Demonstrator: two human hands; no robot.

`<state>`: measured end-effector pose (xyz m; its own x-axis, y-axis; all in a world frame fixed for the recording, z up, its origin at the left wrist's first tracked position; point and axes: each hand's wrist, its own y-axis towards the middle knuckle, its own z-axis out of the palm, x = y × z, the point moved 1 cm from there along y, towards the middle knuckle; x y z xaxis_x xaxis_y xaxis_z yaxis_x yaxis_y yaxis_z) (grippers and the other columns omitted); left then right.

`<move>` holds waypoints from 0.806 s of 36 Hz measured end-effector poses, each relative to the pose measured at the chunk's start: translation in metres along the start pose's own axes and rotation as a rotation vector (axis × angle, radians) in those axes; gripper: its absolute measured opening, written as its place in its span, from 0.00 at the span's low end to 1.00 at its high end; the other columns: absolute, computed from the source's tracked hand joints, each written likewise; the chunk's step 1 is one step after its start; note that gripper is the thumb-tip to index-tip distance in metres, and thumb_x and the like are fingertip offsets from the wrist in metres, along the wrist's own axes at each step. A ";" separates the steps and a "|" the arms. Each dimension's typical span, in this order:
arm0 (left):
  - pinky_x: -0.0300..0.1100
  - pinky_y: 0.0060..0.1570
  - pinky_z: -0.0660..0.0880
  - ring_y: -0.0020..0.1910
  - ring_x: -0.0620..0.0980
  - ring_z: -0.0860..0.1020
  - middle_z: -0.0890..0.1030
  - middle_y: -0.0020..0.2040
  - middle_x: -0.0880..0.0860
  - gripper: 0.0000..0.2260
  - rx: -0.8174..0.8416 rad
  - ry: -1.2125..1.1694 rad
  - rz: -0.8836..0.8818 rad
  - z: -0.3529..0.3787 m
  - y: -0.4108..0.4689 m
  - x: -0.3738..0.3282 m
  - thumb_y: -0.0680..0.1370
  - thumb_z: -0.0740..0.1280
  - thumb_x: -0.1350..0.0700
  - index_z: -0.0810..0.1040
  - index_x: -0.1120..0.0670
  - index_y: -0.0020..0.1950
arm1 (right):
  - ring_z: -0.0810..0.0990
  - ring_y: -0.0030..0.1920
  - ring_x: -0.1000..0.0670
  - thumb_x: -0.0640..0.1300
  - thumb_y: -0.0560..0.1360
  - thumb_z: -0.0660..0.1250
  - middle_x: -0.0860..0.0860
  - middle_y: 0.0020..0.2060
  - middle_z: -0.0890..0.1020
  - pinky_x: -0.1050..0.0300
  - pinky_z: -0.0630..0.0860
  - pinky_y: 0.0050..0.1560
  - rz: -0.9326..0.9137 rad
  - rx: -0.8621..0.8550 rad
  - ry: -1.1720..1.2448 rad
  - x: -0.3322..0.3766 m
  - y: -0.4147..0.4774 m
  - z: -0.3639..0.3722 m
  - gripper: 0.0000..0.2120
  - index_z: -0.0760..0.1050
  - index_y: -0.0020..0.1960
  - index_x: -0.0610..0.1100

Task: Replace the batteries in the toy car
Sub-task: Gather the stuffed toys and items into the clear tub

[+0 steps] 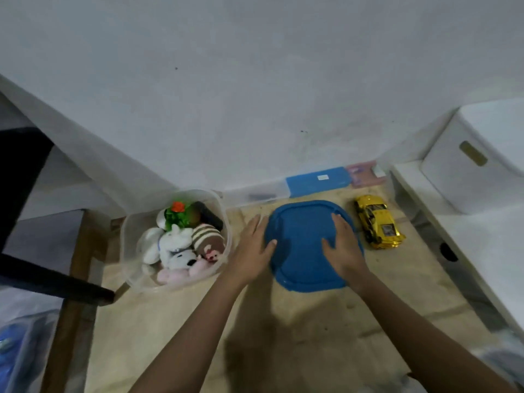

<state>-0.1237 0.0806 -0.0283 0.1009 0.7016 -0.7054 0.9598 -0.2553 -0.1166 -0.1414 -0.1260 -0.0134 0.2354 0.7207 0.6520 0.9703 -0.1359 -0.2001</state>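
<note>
Barely begun: your left hand (252, 248) and right hand (344, 245) rest flat, fingers straight, on the blue lid (303, 251), gripping nothing. The yellow toy car (378, 222) sits untouched just right of it; batteries unseen.

Home floor, tub of plush toys (181, 248)

A white wall (255, 80) meets a dusty wooden floor (312, 321) in dim light.
</note>
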 end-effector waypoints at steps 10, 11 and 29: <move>0.54 0.72 0.59 0.74 0.57 0.57 0.57 0.75 0.59 0.31 0.029 -0.120 -0.326 0.082 -0.011 0.005 0.80 0.60 0.46 0.53 0.60 0.76 | 0.54 0.74 0.41 0.40 0.75 0.65 0.41 0.74 0.56 0.47 0.56 0.74 0.197 -0.004 -0.014 -0.083 -0.014 0.010 0.36 0.48 0.75 0.37; 0.51 0.74 0.55 0.75 0.55 0.55 0.54 0.77 0.56 0.31 0.013 -0.137 -0.326 0.083 -0.012 0.000 0.80 0.61 0.50 0.51 0.60 0.77 | 0.56 0.73 0.41 0.39 0.74 0.65 0.41 0.73 0.58 0.46 0.58 0.73 0.193 -0.013 -0.029 -0.085 -0.013 0.012 0.35 0.50 0.75 0.37; 0.37 0.70 0.57 0.75 0.48 0.55 0.57 0.77 0.50 0.31 -0.308 -0.438 -0.333 0.048 -0.017 -0.023 0.75 0.58 0.73 0.57 0.54 0.76 | 0.67 0.64 0.49 0.30 0.72 0.63 0.45 0.64 0.65 0.61 0.64 0.62 0.141 -0.306 0.305 -0.058 -0.039 0.019 0.30 0.59 0.72 0.42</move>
<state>-0.1546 0.0363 -0.0435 -0.2706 0.3566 -0.8942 0.9592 0.1793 -0.2187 -0.1937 -0.1494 -0.0577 0.3274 0.4537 0.8288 0.8887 -0.4459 -0.1070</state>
